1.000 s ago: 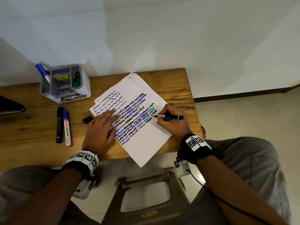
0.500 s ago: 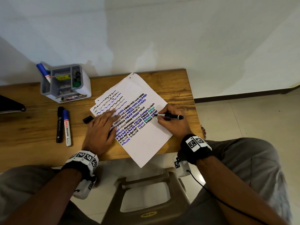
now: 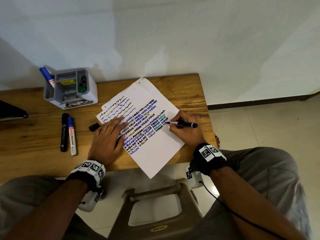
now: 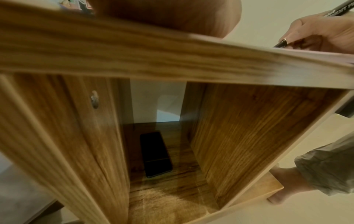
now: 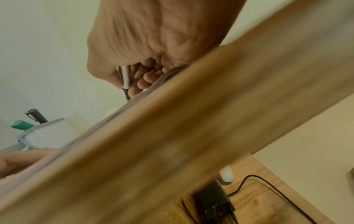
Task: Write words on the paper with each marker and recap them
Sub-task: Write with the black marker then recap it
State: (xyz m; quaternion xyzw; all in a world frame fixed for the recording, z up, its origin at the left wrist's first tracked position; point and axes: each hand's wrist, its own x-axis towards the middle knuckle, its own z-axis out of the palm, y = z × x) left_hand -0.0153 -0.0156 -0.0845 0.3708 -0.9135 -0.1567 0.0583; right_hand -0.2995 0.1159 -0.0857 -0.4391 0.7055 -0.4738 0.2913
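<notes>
the paper (image 3: 152, 153) lies on the table (image 3: 34, 135) under both hands. left of the left hand (image 3: 105, 141) lie two markers (image 3: 68, 134) side by side, a cap (image 3: 94, 126) nearer it, an organizer (image 3: 69, 87) behind them.

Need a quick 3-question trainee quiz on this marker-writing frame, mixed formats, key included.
1. True or false: the right hand holds a capped pen.
2. What does the left hand do? A) lifts the loose cap B) presses flat on the paper C) reaches into the organiser
3. How many markers lie on the table left of the paper?

Key
1. False: the black pen is uncapped, tip on the paper.
2. B
3. Two: the black marker and the blue marker.
</notes>
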